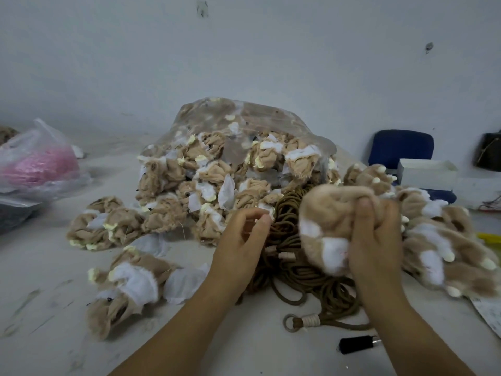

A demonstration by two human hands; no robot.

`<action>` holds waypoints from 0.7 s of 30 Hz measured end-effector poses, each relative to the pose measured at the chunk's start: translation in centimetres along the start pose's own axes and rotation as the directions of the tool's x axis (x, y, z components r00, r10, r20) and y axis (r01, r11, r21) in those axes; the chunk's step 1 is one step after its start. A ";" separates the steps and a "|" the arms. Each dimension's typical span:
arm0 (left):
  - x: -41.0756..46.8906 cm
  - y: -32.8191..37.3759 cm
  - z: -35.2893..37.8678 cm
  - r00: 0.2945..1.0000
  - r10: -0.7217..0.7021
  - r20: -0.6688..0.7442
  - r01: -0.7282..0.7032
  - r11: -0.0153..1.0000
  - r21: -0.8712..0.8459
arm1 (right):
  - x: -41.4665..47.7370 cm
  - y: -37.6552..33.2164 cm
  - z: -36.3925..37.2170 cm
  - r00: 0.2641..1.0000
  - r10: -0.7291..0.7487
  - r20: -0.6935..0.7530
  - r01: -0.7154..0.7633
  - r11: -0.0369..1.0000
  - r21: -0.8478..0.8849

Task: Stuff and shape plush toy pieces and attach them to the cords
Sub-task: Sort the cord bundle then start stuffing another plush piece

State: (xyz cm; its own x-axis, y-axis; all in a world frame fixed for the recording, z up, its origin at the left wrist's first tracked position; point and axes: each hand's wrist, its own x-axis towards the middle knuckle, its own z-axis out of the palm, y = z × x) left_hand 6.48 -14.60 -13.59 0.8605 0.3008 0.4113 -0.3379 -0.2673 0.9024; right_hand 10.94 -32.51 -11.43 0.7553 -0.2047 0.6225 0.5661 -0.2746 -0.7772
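My right hand (375,237) grips a tan and white plush piece (329,226), fur side out, above a tangle of brown cords (287,256). To its left, my left hand (242,240) hovers over the cords with fingers loosely curled; whether it pinches anything is unclear. One cord end with a metal ring and white binding (301,321) lies near the front. A clear bag (238,147) spills several inside-out plush pieces across the table's middle. More inside-out pieces (127,283) lie at front left. Finished furry pieces with cream claws (439,240) are heaped on the right.
A black lighter (357,344) lies near my right forearm. A plastic bag with pink material (38,161) sits at far left. A white box (427,172), a blue chair (401,147) and a dark bag (490,150) stand at the right by the wall.
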 end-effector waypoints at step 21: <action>1.8 -2.9 -3.8 0.865 -0.502 0.008 0.298 0.500 -0.813 | 0.8 1.8 -1.2 0.936 0.013 0.352 0.170 0.858 -0.484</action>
State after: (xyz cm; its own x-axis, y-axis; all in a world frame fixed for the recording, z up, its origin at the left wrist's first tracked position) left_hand 7.58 -9.77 -14.96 0.9167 0.3872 -0.0987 -0.2228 0.7003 0.6782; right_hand 12.17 -34.33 -12.24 0.8306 0.1357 0.5401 0.4545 -0.7256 -0.5167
